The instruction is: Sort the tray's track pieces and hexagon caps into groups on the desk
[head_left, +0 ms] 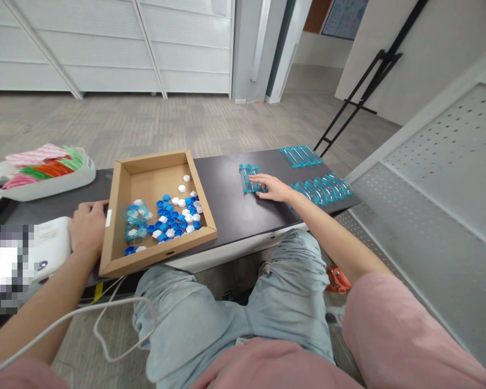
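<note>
My right hand [272,187] reaches across the dark table [227,200] and lies with its fingers stretched over a small row of clear blue tubes [249,176]. My left hand [88,222] rests with curled fingers against the left wall of a shallow cardboard tray [119,216]; what, if anything, it holds is hidden. Inside the tray lie several blue and white hexagonal caps [177,217] and a couple of clear blue tubes [135,221].
More clear blue tubes lie in a row at the far right [300,155] and in a curved row near the table's right edge [324,189]. A white bin of coloured strips [44,170] stands at the left. A white device [51,243] and a cable [105,308] sit near my left arm.
</note>
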`<state>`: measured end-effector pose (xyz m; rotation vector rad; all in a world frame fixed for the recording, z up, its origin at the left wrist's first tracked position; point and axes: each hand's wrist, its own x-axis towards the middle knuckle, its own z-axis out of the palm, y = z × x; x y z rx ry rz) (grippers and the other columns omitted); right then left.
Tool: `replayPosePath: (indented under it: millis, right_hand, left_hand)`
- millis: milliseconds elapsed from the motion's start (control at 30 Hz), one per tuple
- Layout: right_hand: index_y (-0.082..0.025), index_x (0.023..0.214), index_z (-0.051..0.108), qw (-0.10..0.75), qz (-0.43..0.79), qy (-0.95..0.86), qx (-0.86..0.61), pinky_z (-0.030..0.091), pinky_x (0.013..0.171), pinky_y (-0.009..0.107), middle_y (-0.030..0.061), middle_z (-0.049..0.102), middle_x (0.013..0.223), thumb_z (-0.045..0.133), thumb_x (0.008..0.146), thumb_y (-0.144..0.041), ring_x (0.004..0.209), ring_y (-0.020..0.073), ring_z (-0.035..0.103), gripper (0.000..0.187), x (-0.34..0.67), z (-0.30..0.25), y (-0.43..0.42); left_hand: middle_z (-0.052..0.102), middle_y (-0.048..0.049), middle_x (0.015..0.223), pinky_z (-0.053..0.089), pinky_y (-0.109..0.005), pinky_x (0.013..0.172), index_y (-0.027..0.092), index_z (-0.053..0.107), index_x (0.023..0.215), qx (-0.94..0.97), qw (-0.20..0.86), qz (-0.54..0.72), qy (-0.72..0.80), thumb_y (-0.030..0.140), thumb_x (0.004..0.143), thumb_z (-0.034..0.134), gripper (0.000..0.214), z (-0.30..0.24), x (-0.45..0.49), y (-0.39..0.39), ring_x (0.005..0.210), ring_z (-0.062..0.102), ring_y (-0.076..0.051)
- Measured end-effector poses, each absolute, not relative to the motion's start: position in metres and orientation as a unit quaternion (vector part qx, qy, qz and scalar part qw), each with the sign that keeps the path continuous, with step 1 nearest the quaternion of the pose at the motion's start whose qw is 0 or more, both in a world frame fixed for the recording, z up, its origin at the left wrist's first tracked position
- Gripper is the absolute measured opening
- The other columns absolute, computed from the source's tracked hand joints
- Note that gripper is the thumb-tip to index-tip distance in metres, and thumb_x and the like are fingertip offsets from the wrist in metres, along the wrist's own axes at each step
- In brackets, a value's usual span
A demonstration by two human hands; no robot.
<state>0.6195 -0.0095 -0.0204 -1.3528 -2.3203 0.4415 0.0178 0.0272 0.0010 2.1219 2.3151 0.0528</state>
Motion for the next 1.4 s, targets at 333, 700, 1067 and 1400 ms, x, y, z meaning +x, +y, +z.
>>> replayPosePath:
  millis: [333,700,1067,1400]
  right_hand:
    - [-0.022,0.149,0.079,0.183,0.160,-0.857,-0.455,0.047,0.126,0.057,0.0165,0.076,0.159,0.066,0.101,-0.029,0.149,0.0323,0.069,0.050,0.591,-0.010,-0.030]
    - [-0.021,0.151,0.074,0.196,0.010,-0.765,-0.614,0.029,0.128,0.062,0.0172,0.078,0.153,0.073,0.103,-0.071,0.140,0.0420,0.063,0.069,0.534,0.003,-0.070]
    - [-0.011,0.141,0.074,0.162,0.006,-0.766,-0.622,0.039,0.127,0.056,0.0235,0.067,0.163,0.079,0.099,-0.044,0.150,0.0420,0.056,0.053,0.436,-0.009,-0.052]
    - [-0.014,0.177,0.045,0.136,0.016,-0.808,-0.573,0.041,0.131,0.058,0.0238,0.040,0.188,0.073,0.098,-0.035,0.165,0.0438,0.049,0.086,0.453,-0.006,-0.051]
  left_hand:
    - [0.058,-0.0289,0.156,0.053,-0.055,0.118,0.009,0.061,0.165,0.675,0.000,0.018,0.738,0.030,0.118,0.033,0.058,0.001,0.017,0.027,0.139,0.060,-0.044]
    - [0.056,-0.0295,0.158,0.051,-0.057,0.117,0.008,0.060,0.166,0.670,0.010,0.028,0.741,0.030,0.118,0.032,0.060,0.001,0.018,0.027,0.139,0.058,-0.045]
    - [0.056,-0.0296,0.160,0.050,-0.055,0.119,0.007,0.059,0.166,0.666,0.014,0.018,0.745,0.029,0.118,0.034,0.058,0.008,0.024,0.024,0.142,0.059,-0.044]
    - [0.057,-0.0300,0.157,0.050,-0.055,0.117,0.008,0.062,0.163,0.672,0.015,0.034,0.740,0.030,0.116,0.037,0.057,0.005,0.021,0.024,0.139,0.059,-0.045]
